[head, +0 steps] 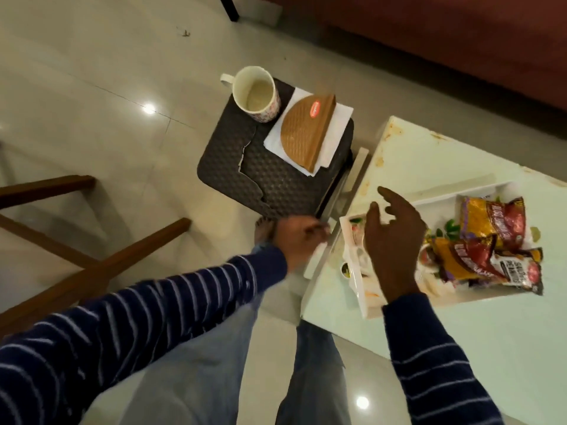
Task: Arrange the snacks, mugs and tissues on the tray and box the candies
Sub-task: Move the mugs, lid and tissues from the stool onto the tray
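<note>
Pale floor tiles (92, 87) lie open left of the dark stool (270, 179), where a mug (256, 93) stands at the far corner, handle pointing left. Snack packets (491, 240) lie lengthwise in the white tray (356, 283) at the table (460, 348) edge. The right hand (394, 240) is spread loosely above the tray; the left hand (299, 237) is blurred, its grip undeterminable.

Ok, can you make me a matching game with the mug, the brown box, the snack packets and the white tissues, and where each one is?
Things:
1. mug
2. brown box
3. snack packets
4. white tissues

Places:
A. lying in the white tray on the table
B. flat under the brown box
C. at the far corner of the dark stool
D. on top of the tissues on the stool

Pairs: 1-C, 2-D, 3-A, 4-B
</note>
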The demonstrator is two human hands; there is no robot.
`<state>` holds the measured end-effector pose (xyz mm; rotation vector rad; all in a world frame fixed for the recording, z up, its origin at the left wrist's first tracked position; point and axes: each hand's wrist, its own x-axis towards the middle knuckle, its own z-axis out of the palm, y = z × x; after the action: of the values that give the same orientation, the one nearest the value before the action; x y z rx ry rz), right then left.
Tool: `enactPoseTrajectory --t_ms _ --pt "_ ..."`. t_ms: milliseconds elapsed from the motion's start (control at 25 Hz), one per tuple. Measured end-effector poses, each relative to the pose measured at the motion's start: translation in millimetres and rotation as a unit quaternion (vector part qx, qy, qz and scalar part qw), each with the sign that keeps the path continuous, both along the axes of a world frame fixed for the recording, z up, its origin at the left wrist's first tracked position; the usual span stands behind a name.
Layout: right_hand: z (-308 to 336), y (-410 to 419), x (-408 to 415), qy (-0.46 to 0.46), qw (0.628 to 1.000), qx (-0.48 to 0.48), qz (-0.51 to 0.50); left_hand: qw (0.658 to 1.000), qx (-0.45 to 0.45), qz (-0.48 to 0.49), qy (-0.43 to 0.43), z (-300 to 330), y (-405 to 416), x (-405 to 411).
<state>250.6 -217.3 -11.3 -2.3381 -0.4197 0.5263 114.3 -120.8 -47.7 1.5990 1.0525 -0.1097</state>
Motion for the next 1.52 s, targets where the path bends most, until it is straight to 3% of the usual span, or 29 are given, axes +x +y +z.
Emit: enactPoseTrajectory --t_ms 120,240,320,480,600,680,960,1160,1360,1520 --pt "9 65 -10 0.04 0.998 0.053 0.015 0.988 0.141 0.048 -0.047 21 89 -12" --pt "10 126 -15 0.078 0.994 0.056 0.044 0.95 0.29 0.105 -0.049 26 179 -14" --pt "11 164 -19 0.098 0.993 0.044 0.055 0.932 0.333 0.126 -0.061 23 229 -13" --pt "10 225 -22 0.171 0.982 0.058 0.047 0.955 0.291 0.041 -0.042 4 285 -12" --pt "0 248 -22 0.158 0.986 0.024 0.056 0.959 0.266 -0.095 -0.011 -10 294 -6" --pt "-7 256 -23 0.145 0.988 0.003 0.045 0.956 0.259 -0.136 -0.025 -17 295 -4" --pt "-25 262 -22 0.113 0.994 -0.011 0.004 0.962 0.263 -0.071 -0.035 -29 304 -2" --pt "-28 247 -9 0.075 0.996 -0.005 0.039 0.941 0.316 -0.121 -0.022 -19 284 -15" --pt "1 187 -4 0.02 0.992 -0.01 0.126 0.948 0.298 -0.105 -0.044 12 191 -45" --pt "30 117 -12 -0.022 0.981 -0.036 0.189 0.981 0.179 -0.049 -0.057 46 81 -61"
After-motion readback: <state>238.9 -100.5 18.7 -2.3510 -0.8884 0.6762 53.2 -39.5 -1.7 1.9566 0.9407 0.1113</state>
